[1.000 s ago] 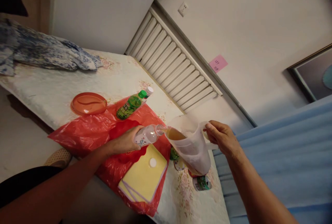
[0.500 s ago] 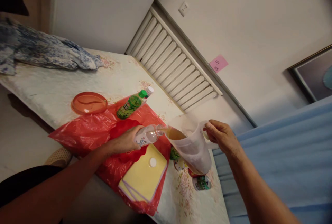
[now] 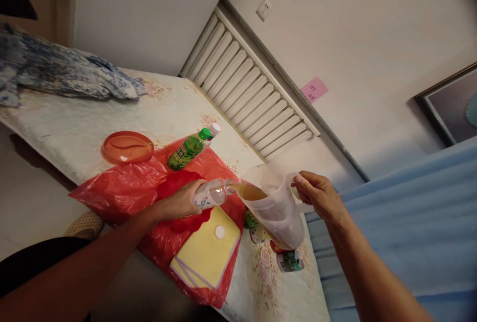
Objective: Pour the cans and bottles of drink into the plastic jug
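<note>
My left hand [image 3: 186,199] is wrapped round a clear plastic bottle [image 3: 210,195] with a printed label. The bottle's open mouth meets the lip of a translucent plastic pitcher [image 3: 281,220]. Fingers of my right hand [image 3: 316,194] are closed on the pitcher's handle, and the pitcher is tilted toward the bottle. Brown liquid [image 3: 251,192] lies at the pitcher's lip and shows as a stream at the bottle's neck. Under my left hand is a red scalloped dish [image 3: 167,185], partly hidden. A white cap [image 3: 219,232] rests on folded yellow cloths [image 3: 208,257].
A red plastic bag [image 3: 122,188] lies spread on the floral-covered surface [image 3: 179,108]. On it stands a green-capped bottle [image 3: 186,150], with a white-capped bottle [image 3: 215,130] behind. An orange lid [image 3: 127,148] lies left. Several cans, one a green can [image 3: 289,262], sit beyond the pitcher.
Hardly anything differs. Both hands hold the bottle and pitcher in nearly the same place, with the brown liquid still at the bottle's mouth.
</note>
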A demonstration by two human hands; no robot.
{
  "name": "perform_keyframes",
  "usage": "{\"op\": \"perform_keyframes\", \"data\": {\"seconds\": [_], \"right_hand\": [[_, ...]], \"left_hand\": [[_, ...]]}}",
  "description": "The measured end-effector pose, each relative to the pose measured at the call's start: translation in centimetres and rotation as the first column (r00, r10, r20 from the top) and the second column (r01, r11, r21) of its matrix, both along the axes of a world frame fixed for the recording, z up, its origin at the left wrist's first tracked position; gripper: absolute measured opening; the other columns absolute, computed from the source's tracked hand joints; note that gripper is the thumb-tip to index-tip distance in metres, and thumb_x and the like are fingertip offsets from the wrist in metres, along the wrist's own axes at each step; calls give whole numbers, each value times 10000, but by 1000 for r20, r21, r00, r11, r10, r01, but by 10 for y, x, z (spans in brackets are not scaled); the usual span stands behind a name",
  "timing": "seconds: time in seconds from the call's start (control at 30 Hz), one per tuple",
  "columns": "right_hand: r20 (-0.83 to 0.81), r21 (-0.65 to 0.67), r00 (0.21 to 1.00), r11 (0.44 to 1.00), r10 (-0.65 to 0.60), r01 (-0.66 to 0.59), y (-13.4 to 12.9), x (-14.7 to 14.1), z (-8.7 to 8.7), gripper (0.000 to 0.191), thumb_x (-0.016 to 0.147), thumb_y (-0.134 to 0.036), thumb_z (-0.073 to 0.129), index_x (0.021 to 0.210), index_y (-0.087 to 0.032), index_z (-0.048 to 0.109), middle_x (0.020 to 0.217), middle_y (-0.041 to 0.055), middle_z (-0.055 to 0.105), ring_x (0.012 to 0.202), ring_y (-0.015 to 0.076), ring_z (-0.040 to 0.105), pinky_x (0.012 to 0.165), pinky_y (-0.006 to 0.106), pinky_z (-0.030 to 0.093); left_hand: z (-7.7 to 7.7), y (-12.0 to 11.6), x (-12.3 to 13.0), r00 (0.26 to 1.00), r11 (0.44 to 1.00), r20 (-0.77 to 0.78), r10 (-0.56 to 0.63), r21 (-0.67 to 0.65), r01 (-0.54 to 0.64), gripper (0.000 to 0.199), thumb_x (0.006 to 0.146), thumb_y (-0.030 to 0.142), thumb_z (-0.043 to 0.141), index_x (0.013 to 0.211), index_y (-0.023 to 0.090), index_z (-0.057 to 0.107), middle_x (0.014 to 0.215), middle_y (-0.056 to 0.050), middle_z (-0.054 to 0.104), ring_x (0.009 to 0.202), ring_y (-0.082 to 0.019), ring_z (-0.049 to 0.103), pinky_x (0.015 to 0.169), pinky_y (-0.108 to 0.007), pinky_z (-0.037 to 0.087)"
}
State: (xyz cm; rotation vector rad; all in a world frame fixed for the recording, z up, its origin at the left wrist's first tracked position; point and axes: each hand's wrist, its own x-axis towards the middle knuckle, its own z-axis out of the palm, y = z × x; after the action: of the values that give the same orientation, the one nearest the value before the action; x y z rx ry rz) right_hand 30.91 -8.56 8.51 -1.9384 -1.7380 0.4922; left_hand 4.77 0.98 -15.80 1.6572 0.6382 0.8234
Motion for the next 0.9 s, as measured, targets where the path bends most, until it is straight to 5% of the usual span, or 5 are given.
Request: {"op": "perform_keyframes", "data": {"seconds": [0.63,0.9], "right_hand": [[50,15,999,1000,7,-8,1,-1,0,499,816,-675,590,709,-188,608,481,-69,327,444,86,260,429,233,202],[46,35,999,999,3,-5,1,-3,0,500,799,-678,607,697,-189,621,467,-58,360,436,89,277,414,232,214]], "left_hand": [[3,-1,-2,1000,1000,-27,5,8,-5,448,665,279,683,1098,212,591,1124,-62,700,1007,-269,663,789,-323,510],[-9,2,1,998,999,-32,47,24,-47,511,628,281,718,1116,222,580,1155,-81,675,1049,-274,644,843,-342,497]]}}
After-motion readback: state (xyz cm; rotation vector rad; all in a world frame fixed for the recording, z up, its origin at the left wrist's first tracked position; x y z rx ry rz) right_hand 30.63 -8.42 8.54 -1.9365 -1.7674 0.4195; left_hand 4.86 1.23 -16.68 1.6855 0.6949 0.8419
